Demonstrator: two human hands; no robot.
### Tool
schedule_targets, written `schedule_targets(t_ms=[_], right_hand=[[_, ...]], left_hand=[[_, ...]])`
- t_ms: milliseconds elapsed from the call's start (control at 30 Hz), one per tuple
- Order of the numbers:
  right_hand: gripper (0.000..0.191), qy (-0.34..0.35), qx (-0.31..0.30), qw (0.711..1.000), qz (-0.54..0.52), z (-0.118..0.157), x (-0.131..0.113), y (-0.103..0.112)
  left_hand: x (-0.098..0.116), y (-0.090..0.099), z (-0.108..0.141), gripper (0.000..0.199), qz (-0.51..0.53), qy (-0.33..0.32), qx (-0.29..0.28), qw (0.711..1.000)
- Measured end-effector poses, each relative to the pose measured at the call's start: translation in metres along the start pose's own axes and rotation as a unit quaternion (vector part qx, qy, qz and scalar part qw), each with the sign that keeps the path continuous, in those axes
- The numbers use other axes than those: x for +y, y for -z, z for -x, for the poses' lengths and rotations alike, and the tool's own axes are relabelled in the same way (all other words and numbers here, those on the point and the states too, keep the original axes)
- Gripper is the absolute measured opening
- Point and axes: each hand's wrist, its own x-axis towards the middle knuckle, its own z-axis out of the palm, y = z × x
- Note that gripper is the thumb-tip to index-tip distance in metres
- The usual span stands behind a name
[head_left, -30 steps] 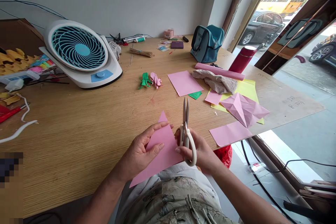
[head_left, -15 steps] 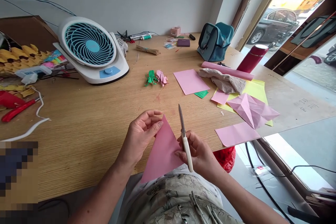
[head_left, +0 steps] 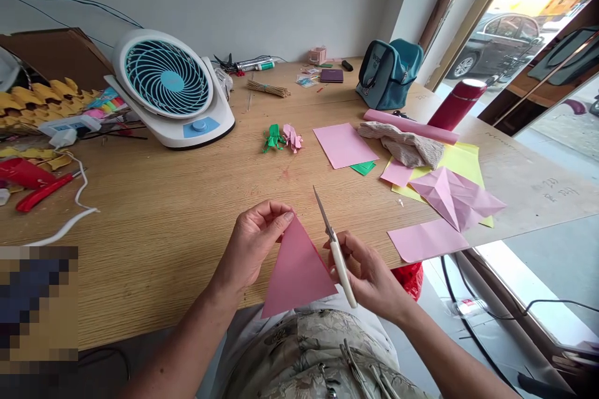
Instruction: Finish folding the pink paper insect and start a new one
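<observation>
My left hand (head_left: 262, 230) pinches the top corner of a folded pink paper triangle (head_left: 299, 274), which hangs down above my lap at the table's front edge. My right hand (head_left: 365, 268) is closed around the white handles of a pair of scissors (head_left: 344, 271). Their blades point up and a little left, just to the right of the paper's slanting edge. The blades look shut or nearly so. Farther back on the table stand a small green origami figure (head_left: 273, 138) and a pink one (head_left: 292, 138), side by side.
A square pink sheet (head_left: 345, 145), a grey-beige cloth (head_left: 405, 144), a creased pink paper (head_left: 452, 196) and a pink strip (head_left: 428, 240) lie on the right. A fan (head_left: 173, 81) stands at the left. Behind are a teal bag (head_left: 388, 75) and a red flask (head_left: 456, 106).
The scissors and my right hand have shifted slightly right, away from the paper's lower corner, and the blades lean more to the left. My left hand still holds the top corner.
</observation>
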Motion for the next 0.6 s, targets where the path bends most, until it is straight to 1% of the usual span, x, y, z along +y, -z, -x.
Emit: schedule_targets(t_ms=[100, 167, 433, 600], right_hand=[[0.018, 0.044, 0.004, 0.993, 0.109, -0.001, -0.004, 0.01], [0.019, 0.066, -0.007, 0.987, 0.144, -0.002, -0.005, 0.012], [0.025, 0.084, -0.035, 0.978, 0.189, -0.006, -0.01, 0.012], [0.027, 0.095, -0.045, 0.974, 0.199, -0.008, -0.015, 0.008]], left_hand=[[0.002, -0.001, 0.003, 0.022, 0.008, 0.001, -0.009, 1.0], [0.004, -0.003, 0.004, 0.022, 0.009, 0.0, -0.011, 1.0], [0.008, -0.005, 0.008, 0.02, 0.01, -0.008, -0.016, 1.0], [0.005, -0.004, 0.01, 0.015, 0.012, -0.025, 0.009, 1.0]])
